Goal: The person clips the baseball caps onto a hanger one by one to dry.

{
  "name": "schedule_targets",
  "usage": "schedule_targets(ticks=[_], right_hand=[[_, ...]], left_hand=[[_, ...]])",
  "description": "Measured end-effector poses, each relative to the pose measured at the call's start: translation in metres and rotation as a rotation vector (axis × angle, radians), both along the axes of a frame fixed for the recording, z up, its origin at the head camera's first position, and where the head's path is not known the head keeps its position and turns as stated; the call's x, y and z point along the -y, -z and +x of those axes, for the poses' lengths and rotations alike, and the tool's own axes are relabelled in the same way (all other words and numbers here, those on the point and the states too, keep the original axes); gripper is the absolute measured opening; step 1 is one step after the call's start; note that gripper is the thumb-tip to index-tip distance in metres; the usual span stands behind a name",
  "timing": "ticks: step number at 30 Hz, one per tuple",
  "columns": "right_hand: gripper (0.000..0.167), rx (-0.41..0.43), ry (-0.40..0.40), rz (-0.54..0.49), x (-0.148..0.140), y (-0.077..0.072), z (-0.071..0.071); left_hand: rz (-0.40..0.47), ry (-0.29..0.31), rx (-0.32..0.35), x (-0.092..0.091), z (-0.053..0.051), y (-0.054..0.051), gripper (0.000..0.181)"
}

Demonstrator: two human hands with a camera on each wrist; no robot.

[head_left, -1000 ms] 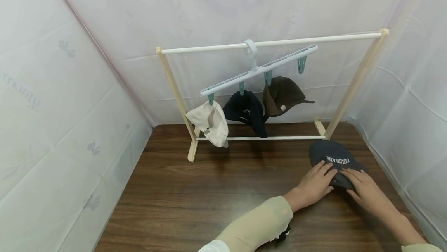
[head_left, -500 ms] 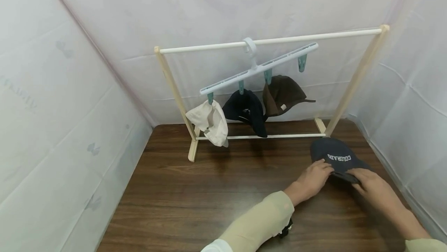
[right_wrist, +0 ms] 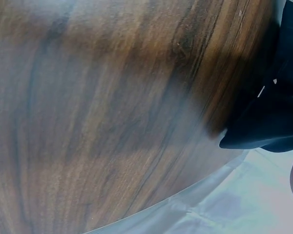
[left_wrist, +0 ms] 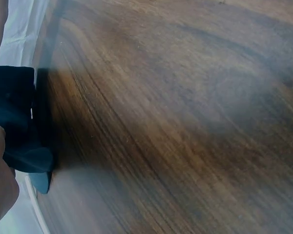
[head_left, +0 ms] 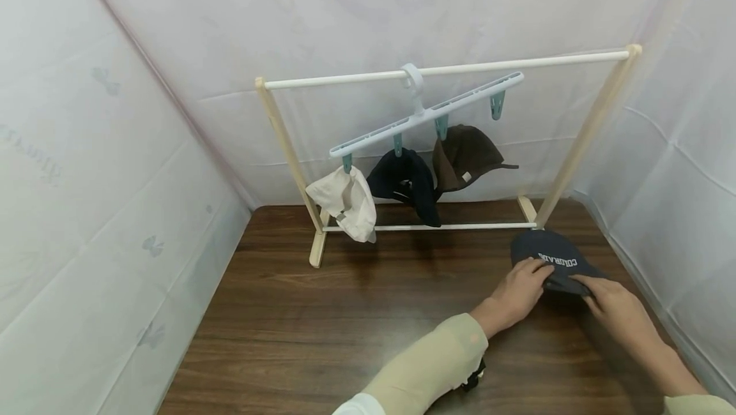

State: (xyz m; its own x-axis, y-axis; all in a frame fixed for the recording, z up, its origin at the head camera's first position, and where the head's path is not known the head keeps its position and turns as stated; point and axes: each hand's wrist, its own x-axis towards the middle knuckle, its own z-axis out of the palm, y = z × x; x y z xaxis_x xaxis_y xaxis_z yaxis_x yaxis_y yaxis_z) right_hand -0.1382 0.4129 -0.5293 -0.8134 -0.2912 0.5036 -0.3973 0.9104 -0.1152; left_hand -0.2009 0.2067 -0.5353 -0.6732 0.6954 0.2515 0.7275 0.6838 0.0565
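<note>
A dark navy baseball cap (head_left: 540,247) with white COLORADO lettering is at the right of the table in the head view, its brim towards the person. My left hand (head_left: 516,290) grips the left side of the brim. On the other side, my right hand (head_left: 623,313) pinches the brim near its right end. At the left edge of the left wrist view, the cap (left_wrist: 19,114) shows between parts of the hand. The right wrist view has the cap's dark underside (right_wrist: 273,117) at the right edge. The fingertips under the brim are hidden.
A drying rack (head_left: 586,137) stands at the back. From its bar a tilted pale blue hanger (head_left: 388,131) holds a white cap (head_left: 351,204), a black cap (head_left: 402,179) and a brown cap (head_left: 468,156) by clips. Its rightmost clip (head_left: 497,106) holds nothing. White sheeting surrounds the table.
One second ago the fingers lay on top of the cap's brim. Now both hands hold the brim by its sides, and its near edge is higher and more curved.
</note>
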Motion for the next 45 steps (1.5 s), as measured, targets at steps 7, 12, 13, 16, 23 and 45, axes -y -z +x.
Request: schedule_targets(ticks=[7,12,13,16,23,45], right_hand=[[0.062,-0.045,0.009,0.003,0.004,0.000,-0.002],[0.065,-0.074,0.001,-0.001,0.006,-0.001,-0.004],[0.065,-0.082,-0.006,0.000,0.006,-0.001,-0.004],[0.063,-0.101,-0.005,0.011,0.007,-0.003,-0.007],[0.026,-0.208,0.004,0.026,0.007,-0.009,-0.014],[0.068,-0.383,-0.060,-0.027,0.012,-0.070,-0.041]], left_hand=[[-0.056,0.014,-0.090,0.001,-0.006,-0.001,0.036],[-0.074,0.009,-0.096,0.002,-0.008,-0.001,0.035],[-0.071,0.004,-0.086,0.002,-0.008,-0.001,0.035],[-0.072,-0.006,-0.070,0.003,-0.008,-0.002,0.035],[-0.042,-0.004,-0.040,0.006,-0.011,-0.006,0.038],[0.168,-0.034,-0.064,0.014,-0.031,-0.062,0.035]])
